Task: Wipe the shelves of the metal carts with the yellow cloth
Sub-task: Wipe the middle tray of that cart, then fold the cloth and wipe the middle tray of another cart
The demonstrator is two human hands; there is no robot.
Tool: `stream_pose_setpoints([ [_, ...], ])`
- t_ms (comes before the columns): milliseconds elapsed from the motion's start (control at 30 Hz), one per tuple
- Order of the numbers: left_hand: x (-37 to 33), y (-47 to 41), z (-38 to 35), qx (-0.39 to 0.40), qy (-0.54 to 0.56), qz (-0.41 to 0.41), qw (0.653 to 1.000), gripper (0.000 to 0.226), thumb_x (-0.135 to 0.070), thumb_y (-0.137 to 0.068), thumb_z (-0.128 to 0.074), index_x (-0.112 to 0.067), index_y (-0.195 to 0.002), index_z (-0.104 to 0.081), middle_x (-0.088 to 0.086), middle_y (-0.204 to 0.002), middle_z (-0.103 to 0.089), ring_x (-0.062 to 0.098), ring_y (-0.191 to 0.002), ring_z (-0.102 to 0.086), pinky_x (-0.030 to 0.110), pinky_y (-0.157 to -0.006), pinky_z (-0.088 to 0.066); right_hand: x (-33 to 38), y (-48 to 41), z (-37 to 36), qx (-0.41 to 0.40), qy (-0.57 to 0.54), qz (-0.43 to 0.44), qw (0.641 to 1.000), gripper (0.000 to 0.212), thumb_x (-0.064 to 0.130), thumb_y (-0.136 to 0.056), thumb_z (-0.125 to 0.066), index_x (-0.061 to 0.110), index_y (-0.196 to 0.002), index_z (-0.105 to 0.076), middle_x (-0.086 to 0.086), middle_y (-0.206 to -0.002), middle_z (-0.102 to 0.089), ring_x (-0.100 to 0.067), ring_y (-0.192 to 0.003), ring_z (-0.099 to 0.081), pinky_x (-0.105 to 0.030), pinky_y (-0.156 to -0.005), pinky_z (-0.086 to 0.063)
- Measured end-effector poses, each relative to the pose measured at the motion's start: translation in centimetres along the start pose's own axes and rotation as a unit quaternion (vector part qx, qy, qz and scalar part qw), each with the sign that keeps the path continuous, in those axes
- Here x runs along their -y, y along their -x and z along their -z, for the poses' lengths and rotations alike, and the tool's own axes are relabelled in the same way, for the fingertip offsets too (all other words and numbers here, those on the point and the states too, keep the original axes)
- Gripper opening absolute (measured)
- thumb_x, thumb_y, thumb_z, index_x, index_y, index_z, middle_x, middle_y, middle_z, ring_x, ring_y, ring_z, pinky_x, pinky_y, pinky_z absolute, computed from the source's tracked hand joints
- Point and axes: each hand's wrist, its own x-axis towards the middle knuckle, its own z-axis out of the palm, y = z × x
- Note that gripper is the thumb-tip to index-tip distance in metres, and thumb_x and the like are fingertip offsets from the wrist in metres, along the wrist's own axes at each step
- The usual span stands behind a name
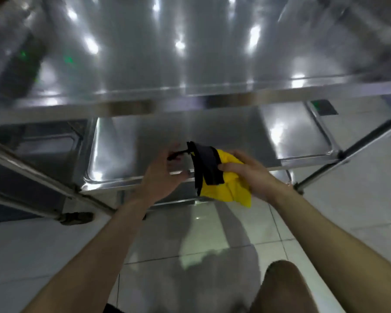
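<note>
Yellow cloth (226, 188) is bunched up in the right hand (246, 170). It has a black band (207, 164) along one side. The right hand's fingers are curled tight around the cloth, and the thumb lies across the top. The left hand (161, 175) is just beside it, on the other side of the black band. Its fingers are bent, and the tips seem to pinch a thin black end of the band that sticks out to the left. The picture is blurry there, so the pinch is hard to see well.

The cloth is up in the air, in front of the near edge of the middle shelf (145, 141) of a shiny metal cart (190, 102). I cannot tell if it touches the rim. The top shelf (190, 53) is above the hands in the picture and shines with many white spots of light. Two small green spots (68, 59) glow on its left side. Under the hands, the edge of a lower shelf (178, 201) peeks out.

A second metal cart (45, 145) stands to the left, close to the first one. It has a dark wheel (77, 218) on the floor (190, 249). The floor is made of pale, shiny tiles. Both bare arms reach forward from the bottom of the picture. A knee (280, 288) shows at the bottom right.
</note>
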Motion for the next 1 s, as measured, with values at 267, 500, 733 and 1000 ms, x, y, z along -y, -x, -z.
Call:
stream_pose_setpoints([
  [267,-17.2,4.4,-0.8,0.126,0.203,0.21,0.948,0.06,-0.015,-0.097,-0.081,-0.019,-0.148,-0.049,0.004,-0.122,-0.076,0.02,-0.099,-0.077,0.033,-0.079,-0.062,11.2,14.6,3.4,0.03,-0.242,-0.137,0.96,0.057,0.008,-0.096,-0.069,0.005,-0.151,-0.055,-0.027,-0.145,-0.063,-0.051,-0.134,-0.059,-0.07,-0.114,-0.044],
  [500,-29.5,7.2,-6.6,0.274,0.102,0.242,0.925,0.029,-0.037,-0.098,-0.08,-0.026,-0.124,-0.075,-0.004,-0.115,-0.082,0.016,-0.108,-0.078,0.029,-0.084,-0.063,17.3,24.7,10.6,-0.159,-0.356,-0.159,0.907,0.06,0.048,-0.097,-0.069,0.009,-0.142,-0.066,-0.018,-0.137,-0.071,-0.041,-0.128,-0.067,-0.059,-0.117,-0.046],
  [733,-41.1,5.3,-20.6,0.234,0.107,0.171,0.951,0.034,-0.024,-0.097,-0.082,-0.032,-0.128,-0.067,0.0,-0.118,-0.076,0.019,-0.097,-0.071,0.027,-0.065,-0.056,18.6,29.6,26.8,-0.181,-0.204,-0.17,0.947,0.09,0.065,-0.086,-0.076,0.017,-0.156,-0.045,-0.007,-0.131,-0.072,-0.03,-0.11,-0.075,-0.042,-0.081,-0.065],
  [1000,-52.0,1.0,-36.9,0.169,0.156,0.207,0.951,0.019,-0.008,-0.102,-0.063,-0.005,-0.109,-0.081,0.017,-0.102,-0.074,0.032,-0.09,-0.071,0.044,-0.082,-0.061,21.4,33.2,41.4,-0.176,0.214,0.023,0.961,0.066,0.072,-0.082,-0.076,0.046,-0.141,-0.061,0.024,-0.129,-0.064,0.007,-0.114,-0.06,-0.022,-0.096,-0.051],
])
